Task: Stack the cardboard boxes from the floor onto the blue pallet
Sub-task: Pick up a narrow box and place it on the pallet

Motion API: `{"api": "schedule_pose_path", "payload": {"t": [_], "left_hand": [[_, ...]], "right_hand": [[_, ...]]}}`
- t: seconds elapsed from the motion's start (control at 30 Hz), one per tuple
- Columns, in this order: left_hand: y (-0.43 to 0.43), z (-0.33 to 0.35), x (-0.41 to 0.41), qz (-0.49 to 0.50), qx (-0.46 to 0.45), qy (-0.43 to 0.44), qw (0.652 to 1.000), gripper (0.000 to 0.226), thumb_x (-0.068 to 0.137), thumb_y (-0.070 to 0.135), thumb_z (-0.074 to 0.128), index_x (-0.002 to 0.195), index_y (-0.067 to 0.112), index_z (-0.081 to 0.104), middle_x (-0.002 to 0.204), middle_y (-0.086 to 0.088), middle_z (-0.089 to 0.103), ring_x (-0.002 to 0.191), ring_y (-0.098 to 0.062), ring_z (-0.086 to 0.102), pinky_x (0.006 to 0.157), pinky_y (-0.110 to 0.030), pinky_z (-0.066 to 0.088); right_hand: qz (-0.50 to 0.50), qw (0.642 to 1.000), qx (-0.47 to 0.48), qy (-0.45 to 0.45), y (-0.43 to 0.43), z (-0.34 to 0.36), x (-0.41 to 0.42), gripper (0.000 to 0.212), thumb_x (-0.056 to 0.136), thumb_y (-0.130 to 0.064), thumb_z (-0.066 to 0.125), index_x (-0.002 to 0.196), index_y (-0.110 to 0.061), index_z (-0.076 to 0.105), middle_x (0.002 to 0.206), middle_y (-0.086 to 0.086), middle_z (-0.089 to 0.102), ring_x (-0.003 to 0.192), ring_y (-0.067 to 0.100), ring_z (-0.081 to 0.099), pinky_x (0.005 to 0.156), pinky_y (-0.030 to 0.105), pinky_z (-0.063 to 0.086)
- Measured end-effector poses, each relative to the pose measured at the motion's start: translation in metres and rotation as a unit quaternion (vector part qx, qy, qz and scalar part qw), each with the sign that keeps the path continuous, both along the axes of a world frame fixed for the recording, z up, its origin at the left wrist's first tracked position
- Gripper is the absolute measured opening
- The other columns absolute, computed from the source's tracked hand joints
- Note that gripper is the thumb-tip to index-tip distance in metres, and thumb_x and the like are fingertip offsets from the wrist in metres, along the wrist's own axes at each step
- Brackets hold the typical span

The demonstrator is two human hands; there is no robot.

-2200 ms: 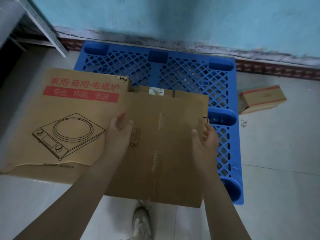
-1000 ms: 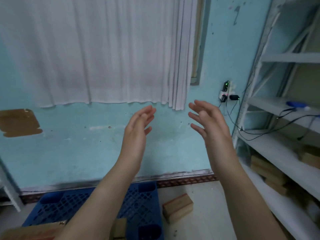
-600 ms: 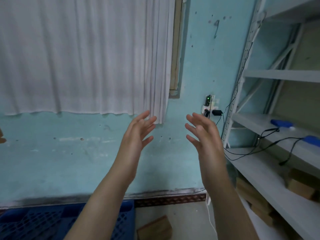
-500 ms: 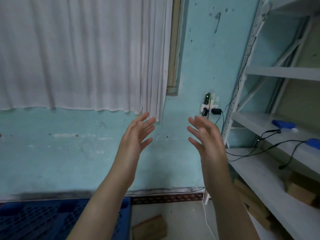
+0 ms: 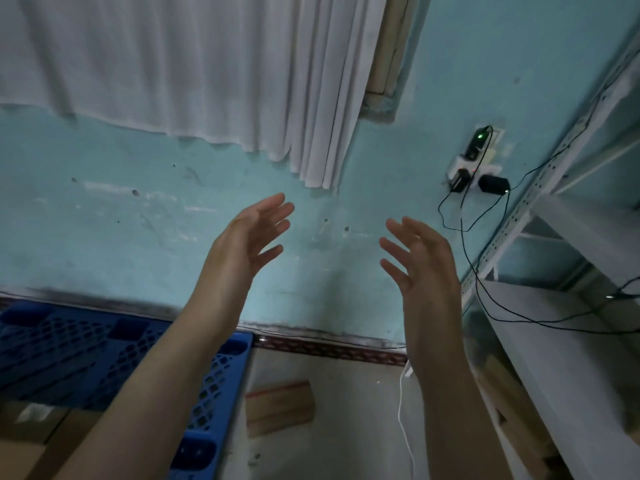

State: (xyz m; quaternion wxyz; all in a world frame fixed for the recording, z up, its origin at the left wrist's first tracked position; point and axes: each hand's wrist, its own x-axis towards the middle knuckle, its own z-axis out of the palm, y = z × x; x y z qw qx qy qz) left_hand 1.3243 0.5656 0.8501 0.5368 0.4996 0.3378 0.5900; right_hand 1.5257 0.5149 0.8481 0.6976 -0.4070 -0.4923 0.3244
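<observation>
The blue pallet [image 5: 69, 348] lies at the lower left against the turquoise wall. Brown cardboard boxes [image 5: 31, 441] rest on its near part, at the frame's bottom left corner. A small cardboard box with a red stripe [image 5: 280, 407] lies on the floor just right of the pallet. My left hand [image 5: 249, 244] and my right hand [image 5: 419, 268] are raised in front of the wall, palms facing each other, fingers spread, holding nothing.
A grey metal shelf rack [image 5: 568, 341] stands at the right with more cardboard boxes [image 5: 512, 403] on its lowest level. Black cables run from a wall socket [image 5: 474, 161] to the shelf. A white cable [image 5: 403, 410] trails on the floor. A white curtain [image 5: 194, 64] hangs above.
My hands have let go of the boxes on the pallet and risen empty. The view swung up and right to the wall, then tilted back down, showing pallet and floor box again.
</observation>
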Motion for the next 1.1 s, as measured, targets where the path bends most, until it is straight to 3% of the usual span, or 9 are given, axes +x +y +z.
{"api": "schedule_pose_path", "payload": {"t": [0.27,0.47,0.67,0.83,0.97,1.1], "left_hand": [[0.176,-0.071,0.035,0.001,-0.056,-0.018,0.998,0.037,0.104,0.03,0.029,0.12,0.031,0.063,0.125,0.012,0.068,0.12,-0.005,0.06,0.098,-0.031,0.048],[0.254,-0.174,0.054,0.051,-0.14,-0.002,0.989,0.04,0.104,0.026,0.026,0.12,0.026,0.062,0.117,0.004,0.073,0.118,-0.007,0.062,0.102,-0.03,0.047],[0.268,-0.364,0.031,0.138,-0.331,0.037,0.933,0.036,0.106,0.029,0.031,0.11,0.029,0.066,0.114,0.015,0.071,0.113,-0.003,0.063,0.105,-0.031,0.045],[0.258,-0.549,0.014,0.168,-0.388,0.095,0.901,0.039,0.104,0.032,0.029,0.11,0.035,0.067,0.118,0.021,0.068,0.113,0.003,0.062,0.099,-0.022,0.046],[0.241,-0.696,0.032,0.145,-0.412,0.126,0.891,0.036,0.101,0.032,0.03,0.107,0.035,0.066,0.117,0.017,0.067,0.113,0.001,0.06,0.099,-0.022,0.044],[0.216,-0.812,0.059,0.109,-0.443,0.161,0.875,0.033,0.101,0.031,0.034,0.114,0.032,0.064,0.127,0.009,0.063,0.12,-0.005,0.055,0.105,-0.03,0.041]], "right_hand": [[0.025,0.999,-0.021,0.014,0.175,-0.071,0.025,0.025,0.1,-0.02,0.041,0.117,-0.024,0.059,0.133,0.01,0.063,0.121,0.028,0.062,0.102,0.04,0.048],[0.029,0.992,-0.12,0.005,0.27,-0.175,0.046,0.023,0.1,-0.022,0.045,0.111,-0.033,0.063,0.125,0.001,0.067,0.118,0.023,0.065,0.1,0.037,0.048],[0.056,0.956,-0.288,0.019,0.316,-0.37,0.062,0.019,0.096,-0.023,0.046,0.109,-0.026,0.06,0.127,0.012,0.062,0.115,0.024,0.062,0.101,0.038,0.044],[0.059,0.926,-0.368,0.054,0.331,-0.565,0.051,0.017,0.095,-0.024,0.051,0.104,-0.026,0.066,0.123,0.009,0.064,0.111,0.02,0.064,0.095,0.027,0.047],[-0.007,0.894,-0.427,0.134,0.313,-0.714,0.03,0.02,0.092,-0.024,0.056,0.107,-0.014,0.064,0.113,0.011,0.065,0.097,0.017,0.066,0.087,0.024,0.05],[-0.117,0.855,-0.479,0.162,0.271,-0.835,0.007,0.02,0.097,-0.009,0.049,0.103,-0.019,0.065,0.108,0.003,0.067,0.095,0.014,0.064,0.085,0.028,0.048]]}}
